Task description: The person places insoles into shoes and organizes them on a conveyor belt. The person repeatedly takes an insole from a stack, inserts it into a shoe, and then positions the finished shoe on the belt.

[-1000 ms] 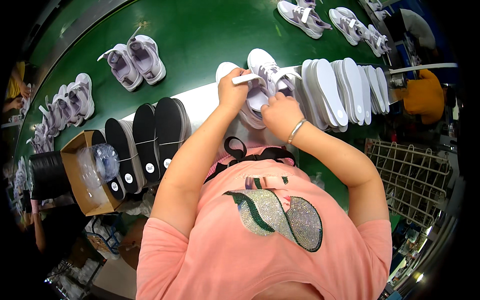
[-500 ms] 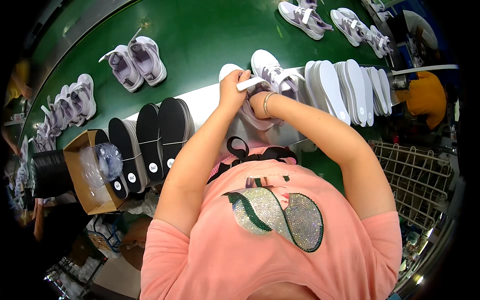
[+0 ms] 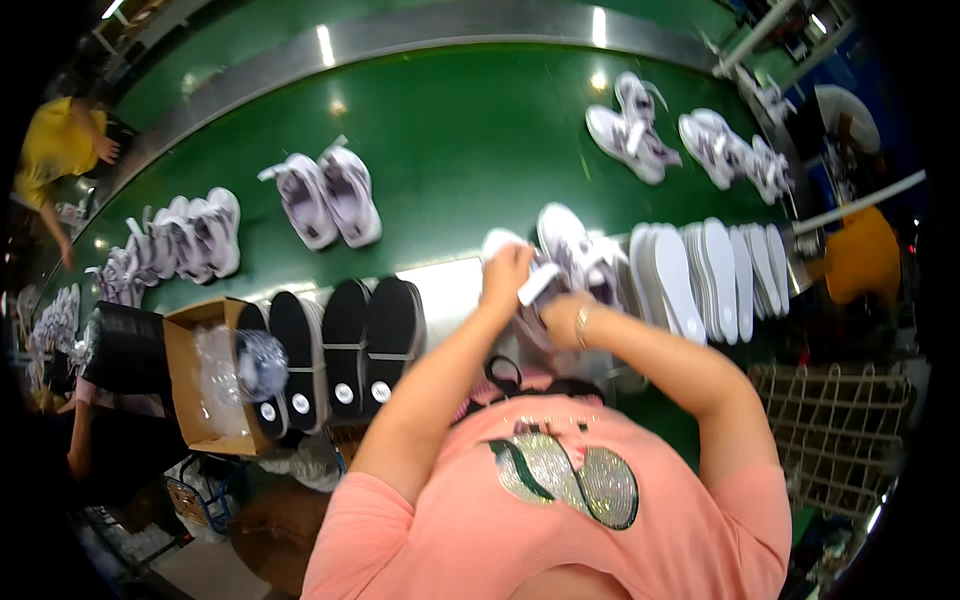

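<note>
A white and lilac sneaker [image 3: 533,335] is tilted on the metal strip in front of me, toe pointing away. My left hand [image 3: 507,275] is closed round its left side near the toe, beside the raised white tongue or strap [image 3: 539,284]. My right hand [image 3: 566,318] reaches into the shoe's opening, so its fingers are hidden; whether it holds an insole cannot be seen. The matching sneaker [image 3: 563,235] stands right beside it, touching or nearly so. To the right, white insoles [image 3: 668,285] are stacked on edge in several rows.
Black insole bundles [image 3: 345,340] tied with bands stand on the left, beside a cardboard box [image 3: 190,375] of clear plastic pieces. Sneaker pairs [image 3: 322,200] stand on the green belt [image 3: 460,140]. A wire basket [image 3: 835,430] sits at right. A person in yellow [image 3: 60,150] is far left.
The whole view has shifted, so the scene sits lower in the picture. My hands stay at the same sneaker, the right one still inside its opening.
</note>
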